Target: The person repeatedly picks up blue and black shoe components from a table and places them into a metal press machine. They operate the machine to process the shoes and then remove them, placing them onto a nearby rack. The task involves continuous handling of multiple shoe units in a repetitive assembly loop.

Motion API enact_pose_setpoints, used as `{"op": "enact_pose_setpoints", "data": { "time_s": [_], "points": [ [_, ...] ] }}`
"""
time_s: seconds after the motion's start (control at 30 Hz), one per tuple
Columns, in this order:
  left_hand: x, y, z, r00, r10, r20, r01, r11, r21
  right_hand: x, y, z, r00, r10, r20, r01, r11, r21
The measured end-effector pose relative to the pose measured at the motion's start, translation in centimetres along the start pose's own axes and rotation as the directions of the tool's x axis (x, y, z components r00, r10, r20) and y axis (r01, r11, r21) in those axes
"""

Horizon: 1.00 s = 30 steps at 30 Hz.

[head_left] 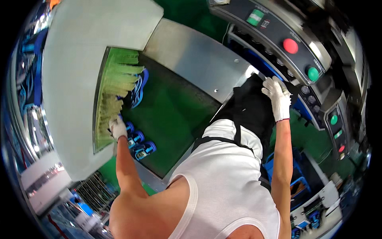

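Note:
My left hand (118, 128), in a white glove, reaches to the yellow-green strip curtain (117, 83) at a machine's opening. Its fingers are blurred and partly lost against the strips, so whether they hold anything does not show. Beside it, several small blue-and-black shoe-like pieces (144, 150) lie on the green conveyor belt (171, 119). A larger blue piece (138, 89), laced like a shoe, sits farther along, partly under the strips. My right hand (277, 95), also gloved, lies with fingers stretched out over black cloth at my leg, near a machine edge.
A pale machine housing (75, 79) surrounds the curtain. A steel plate (191, 55) borders the belt's far side. At the upper right is a control panel (274, 34) with red and green buttons; a second panel (336, 125) stands at the right. Blue racks (294, 175) are below it.

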<state>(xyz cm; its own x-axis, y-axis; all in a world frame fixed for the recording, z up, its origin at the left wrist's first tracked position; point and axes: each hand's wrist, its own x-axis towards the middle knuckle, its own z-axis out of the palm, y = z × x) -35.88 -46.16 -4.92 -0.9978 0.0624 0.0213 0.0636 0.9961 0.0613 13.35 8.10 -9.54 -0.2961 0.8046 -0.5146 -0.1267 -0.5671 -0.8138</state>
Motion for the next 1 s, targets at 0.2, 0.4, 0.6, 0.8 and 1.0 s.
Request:
{"op": "enact_pose_setpoints", "data": {
  "time_s": [0.2, 0.4, 0.6, 0.8, 1.0],
  "points": [
    [-15.9, -14.3, 3.5, 0.701, -0.689, 0.182, 0.628, 0.718, 0.301, 1.4, 0.2, -1.4, 0.996, 0.061, 0.071, -0.055, 0.995, -0.081],
    [-18.6, -16.6, 5.8, 0.778, -0.628, 0.025, 0.627, 0.778, 0.04, 1.6, -0.1, -2.4, 0.992, 0.104, 0.067, -0.095, 0.987, -0.133],
    [-16.8, -15.6, 6.2, 0.9, -0.436, 0.007, 0.415, 0.861, 0.295, 1.5, -0.4, -1.0, 0.991, 0.104, 0.084, -0.086, 0.977, -0.197],
    [-17.9, -4.4, 5.9, 0.975, -0.189, 0.115, 0.202, 0.973, -0.113, 0.5, 0.0, -1.3, 0.996, 0.049, 0.069, -0.042, 0.994, -0.101],
    [-17.0, 13.4, 4.5, 0.962, 0.269, 0.048, -0.215, 0.853, -0.476, -0.7, -0.5, -0.2, 0.997, 0.017, 0.069, -0.005, 0.986, -0.168]
  ]
}}
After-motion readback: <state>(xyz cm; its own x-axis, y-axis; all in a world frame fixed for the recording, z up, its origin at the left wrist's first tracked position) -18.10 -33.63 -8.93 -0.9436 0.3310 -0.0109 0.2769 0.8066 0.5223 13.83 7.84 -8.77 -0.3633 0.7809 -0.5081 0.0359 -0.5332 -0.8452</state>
